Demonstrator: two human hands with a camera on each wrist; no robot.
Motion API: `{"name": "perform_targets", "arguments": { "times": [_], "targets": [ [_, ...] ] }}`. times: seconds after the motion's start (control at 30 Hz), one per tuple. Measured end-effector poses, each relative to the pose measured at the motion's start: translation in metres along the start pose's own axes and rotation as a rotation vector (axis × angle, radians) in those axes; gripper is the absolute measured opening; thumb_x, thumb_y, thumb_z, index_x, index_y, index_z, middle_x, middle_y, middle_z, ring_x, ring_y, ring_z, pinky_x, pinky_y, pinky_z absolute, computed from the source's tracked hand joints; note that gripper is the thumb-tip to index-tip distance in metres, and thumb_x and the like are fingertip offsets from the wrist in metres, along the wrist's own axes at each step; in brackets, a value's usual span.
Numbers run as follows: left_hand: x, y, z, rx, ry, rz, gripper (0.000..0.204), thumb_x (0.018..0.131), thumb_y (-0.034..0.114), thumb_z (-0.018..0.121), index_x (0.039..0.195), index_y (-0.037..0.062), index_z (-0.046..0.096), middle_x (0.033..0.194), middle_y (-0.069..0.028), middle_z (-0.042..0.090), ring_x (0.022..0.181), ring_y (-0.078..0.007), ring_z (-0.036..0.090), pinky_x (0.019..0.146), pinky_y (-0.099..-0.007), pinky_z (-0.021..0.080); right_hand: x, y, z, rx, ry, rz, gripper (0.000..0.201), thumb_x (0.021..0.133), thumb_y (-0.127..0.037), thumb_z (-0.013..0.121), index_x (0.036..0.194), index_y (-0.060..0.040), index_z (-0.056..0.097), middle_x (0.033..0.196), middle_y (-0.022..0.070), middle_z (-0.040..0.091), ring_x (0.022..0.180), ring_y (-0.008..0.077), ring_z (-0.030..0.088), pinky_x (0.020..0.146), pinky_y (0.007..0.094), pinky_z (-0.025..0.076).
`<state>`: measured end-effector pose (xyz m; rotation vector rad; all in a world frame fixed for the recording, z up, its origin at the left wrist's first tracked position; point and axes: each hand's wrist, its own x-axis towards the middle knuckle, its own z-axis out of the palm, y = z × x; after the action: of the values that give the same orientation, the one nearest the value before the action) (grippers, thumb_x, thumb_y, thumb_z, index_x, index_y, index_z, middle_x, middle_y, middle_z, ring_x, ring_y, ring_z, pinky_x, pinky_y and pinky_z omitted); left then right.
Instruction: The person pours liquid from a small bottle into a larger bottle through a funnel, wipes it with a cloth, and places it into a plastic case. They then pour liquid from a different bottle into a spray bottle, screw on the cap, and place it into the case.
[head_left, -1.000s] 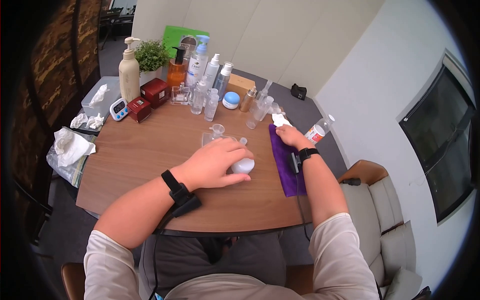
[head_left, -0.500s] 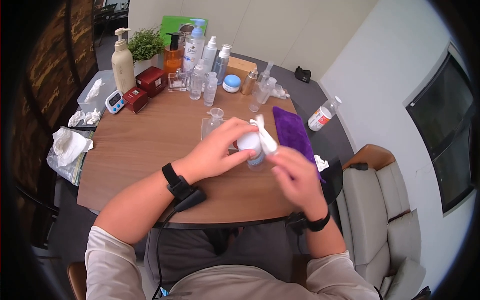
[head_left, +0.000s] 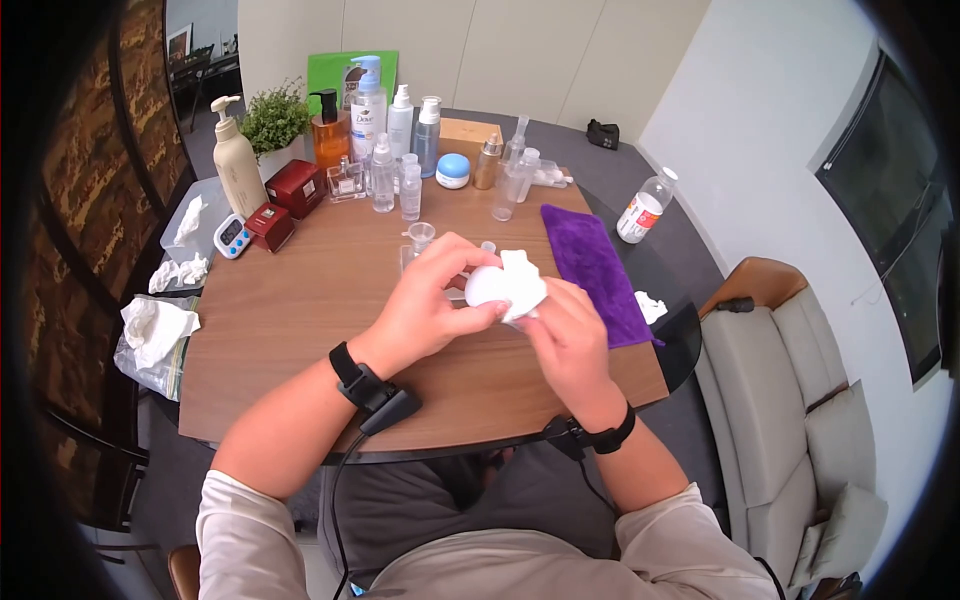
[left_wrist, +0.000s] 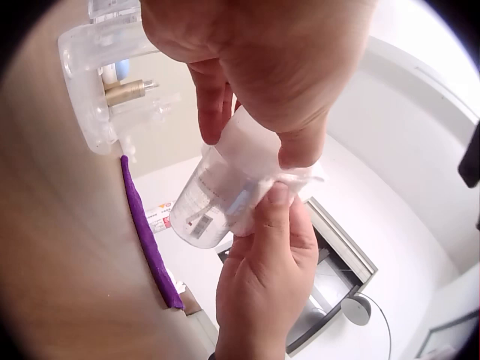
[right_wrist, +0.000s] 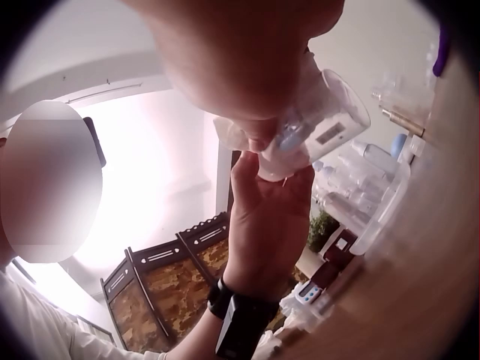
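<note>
My left hand (head_left: 430,295) grips a clear bottle (left_wrist: 206,199) by its wide white cap (head_left: 487,286), fingers and thumb on either side. The bottle is held above the table, tilted, with small print and a barcode on its wall in the left wrist view. My right hand (head_left: 572,335) pinches a crumpled white tissue (head_left: 522,285) against the bottle's side, just below the cap. Part of the bottle is hidden behind the tissue and fingers in the head view. Just beyond the left hand stands a small clear funnel (head_left: 420,236).
A purple cloth (head_left: 597,275) lies along the table's right side, with another white tissue (head_left: 650,306) beyond its near end. Pump bottles (head_left: 368,115), a blue-lidded jar (head_left: 453,171) and clear bottles (head_left: 507,185) line the back. Dark red boxes (head_left: 270,226) and a timer (head_left: 232,236) stand left.
My right hand has come from the far end of the purple cloth to the bottle, bringing a tissue against it. My left hand has kept hold of the capped bottle, which is now lifted and tilted.
</note>
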<state>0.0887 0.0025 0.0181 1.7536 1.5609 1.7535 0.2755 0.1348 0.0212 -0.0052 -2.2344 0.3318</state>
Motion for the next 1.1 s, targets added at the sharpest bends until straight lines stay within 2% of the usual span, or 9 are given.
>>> {"name": "perform_targets", "arguments": {
  "times": [0.27, 0.37, 0.43, 0.57, 0.7, 0.8, 0.93, 1.0, 1.1],
  "targets": [
    [0.002, -0.002, -0.004, -0.016, -0.077, 0.016, 0.045, 0.079, 0.004, 0.086, 0.121, 0.004, 0.071, 0.12, -0.0072, 0.061, 0.111, -0.0194, 0.065, 0.095, -0.0329, 0.06, 0.001, -0.003, -0.008, -0.063, -0.086, -0.004, 0.043, 0.095, -0.014, 0.074, 0.133, 0.002, 0.063, 0.125, 0.0201, 0.069, 0.115, 0.0383, 0.066, 0.097, 0.0469, 0.05],
    [0.002, -0.001, -0.009, -0.072, -0.19, 0.037, 0.045, 0.075, 0.004, 0.088, 0.118, 0.0055, 0.074, 0.117, -0.0069, 0.062, 0.108, -0.0202, 0.065, 0.093, -0.0331, 0.06, 0.01, 0.012, -0.024, 0.127, -0.351, 0.167, 0.04, 0.1, -0.022, 0.07, 0.131, 0.0026, 0.064, 0.119, 0.02, 0.069, 0.108, 0.0367, 0.066, 0.095, 0.0412, 0.051],
    [0.003, 0.008, -0.012, 0.025, -0.27, 0.135, 0.045, 0.073, 0.003, 0.088, 0.116, 0.0063, 0.076, 0.113, -0.0065, 0.066, 0.107, -0.022, 0.066, 0.093, -0.0354, 0.058, 0.014, 0.031, -0.033, 0.508, -0.718, 0.438, 0.041, 0.107, -0.03, 0.062, 0.132, 0.0027, 0.063, 0.116, 0.0139, 0.071, 0.104, 0.0255, 0.066, 0.093, 0.0342, 0.051],
    [0.002, 0.016, -0.01, -0.018, -0.335, 0.173, 0.045, 0.072, 0.003, 0.088, 0.115, 0.0063, 0.076, 0.111, -0.0066, 0.068, 0.106, -0.024, 0.066, 0.094, -0.038, 0.055, 0.001, 0.054, -0.033, 1.03, -0.884, 0.71, 0.042, 0.112, -0.035, 0.057, 0.133, 0.0014, 0.064, 0.12, 0.001, 0.069, 0.109, 0.0102, 0.06, 0.094, 0.0302, 0.05],
    [0.004, 0.013, -0.01, -0.014, -0.376, 0.186, 0.047, 0.073, 0.005, 0.09, 0.118, 0.0071, 0.076, 0.114, -0.007, 0.069, 0.111, -0.0257, 0.067, 0.099, -0.039, 0.054, -0.01, 0.055, -0.033, 1.141, -0.925, 0.679, 0.043, 0.111, -0.035, 0.06, 0.135, 0.0012, 0.063, 0.121, 0.0014, 0.069, 0.11, 0.0109, 0.061, 0.096, 0.03, 0.05],
    [0.008, 0.016, -0.01, 0.071, -0.278, 0.237, 0.052, 0.076, 0.011, 0.093, 0.124, 0.0074, 0.074, 0.114, -0.0071, 0.07, 0.114, -0.0257, 0.067, 0.1, -0.0385, 0.055, -0.012, 0.051, -0.031, 1.078, -0.685, 0.602, 0.048, 0.107, -0.033, 0.066, 0.139, 0.0017, 0.059, 0.123, 0.0033, 0.069, 0.113, 0.0113, 0.061, 0.097, 0.0307, 0.049],
    [0.006, 0.02, -0.009, 0.027, -0.233, -0.06, 0.058, 0.079, 0.015, 0.093, 0.131, 0.0052, 0.071, 0.113, -0.0082, 0.07, 0.111, -0.0217, 0.069, 0.093, -0.0352, 0.058, -0.006, 0.024, -0.037, 0.645, -0.482, 0.493, 0.058, 0.098, -0.03, 0.076, 0.142, 0.0023, 0.055, 0.12, 0.012, 0.069, 0.11, 0.0198, 0.065, 0.096, 0.0353, 0.05],
    [0.006, 0.019, -0.007, 0.036, -0.302, -0.175, 0.059, 0.08, 0.016, 0.093, 0.133, 0.0046, 0.07, 0.113, -0.0086, 0.07, 0.11, -0.0205, 0.07, 0.091, -0.0343, 0.06, -0.006, 0.016, -0.036, -0.012, -0.397, 0.061, 0.057, 0.094, -0.031, 0.078, 0.138, 0.0008, 0.058, 0.114, 0.0161, 0.068, 0.103, 0.0315, 0.066, 0.091, 0.0421, 0.05],
    [0.002, 0.016, 0.002, 0.016, -0.302, -0.185, 0.061, 0.081, 0.012, 0.092, 0.136, 0.0049, 0.068, 0.115, -0.0092, 0.069, 0.106, -0.0195, 0.07, 0.089, -0.034, 0.061, -0.004, 0.006, -0.029, -0.114, -0.325, -0.035, 0.055, 0.091, -0.031, 0.079, 0.133, -0.0004, 0.06, 0.11, 0.0187, 0.066, 0.097, 0.0386, 0.063, 0.087, 0.0472, 0.049]
  ]
}}
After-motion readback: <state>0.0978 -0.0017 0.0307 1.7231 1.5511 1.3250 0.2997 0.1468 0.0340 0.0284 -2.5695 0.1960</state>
